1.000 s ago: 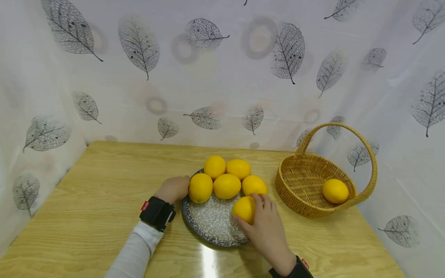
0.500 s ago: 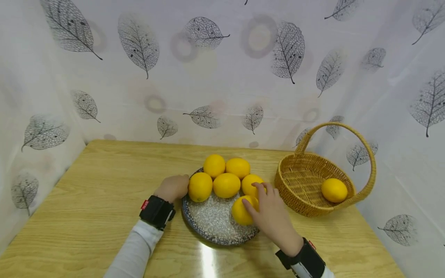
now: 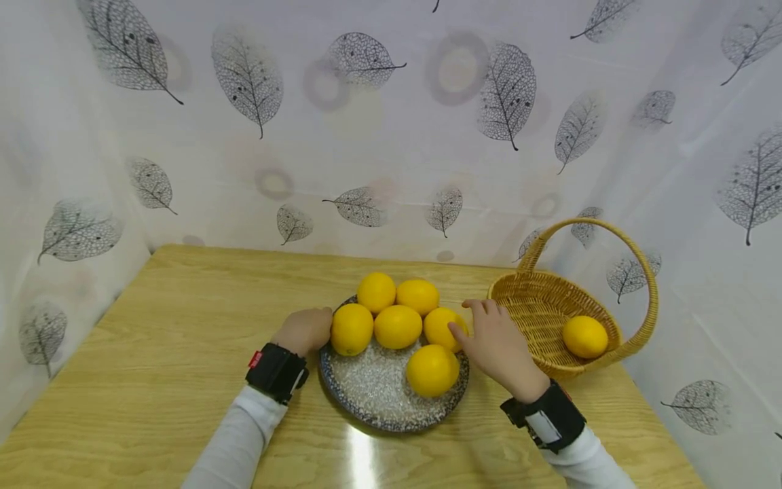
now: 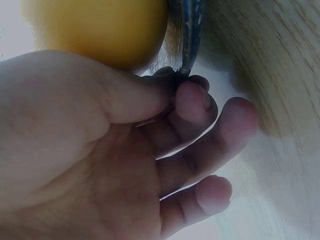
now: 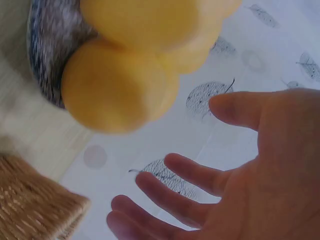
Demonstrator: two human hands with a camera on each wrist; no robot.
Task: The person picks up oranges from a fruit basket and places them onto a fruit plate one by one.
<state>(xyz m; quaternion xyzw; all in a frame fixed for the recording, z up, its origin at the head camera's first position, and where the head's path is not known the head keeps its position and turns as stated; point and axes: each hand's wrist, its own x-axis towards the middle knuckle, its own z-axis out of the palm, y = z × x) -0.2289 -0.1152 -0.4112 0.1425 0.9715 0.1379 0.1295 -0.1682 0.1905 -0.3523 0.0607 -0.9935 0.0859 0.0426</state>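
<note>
A round speckled plate (image 3: 391,407) with a dark blue rim stands on the table, bearing several yellow-orange fruits that look like oranges. My left hand (image 3: 303,331) pinches the plate's left rim (image 4: 191,30) between thumb and index finger, just beside the leftmost orange (image 3: 351,330). At the plate's right side hovers my right hand (image 3: 501,346), its fingers spread and holding nothing. In the head view its thumb overlaps the rightmost orange (image 3: 441,327); in the right wrist view a gap shows between fingers and fruit. The front orange (image 3: 432,371) rests on the plate, apart from both hands.
Right of the plate, a wicker basket (image 3: 519,305) with a tall arched handle (image 3: 650,285) holds one orange (image 3: 584,337). My right hand overlaps its near left side. A leaf-patterned curtain (image 3: 391,136) closes off the back of the wooden table (image 3: 183,353).
My right hand has let go of the front orange, spread its fingers and moved up and right beside the rightmost orange. The left hand keeps its hold on the plate's rim.
</note>
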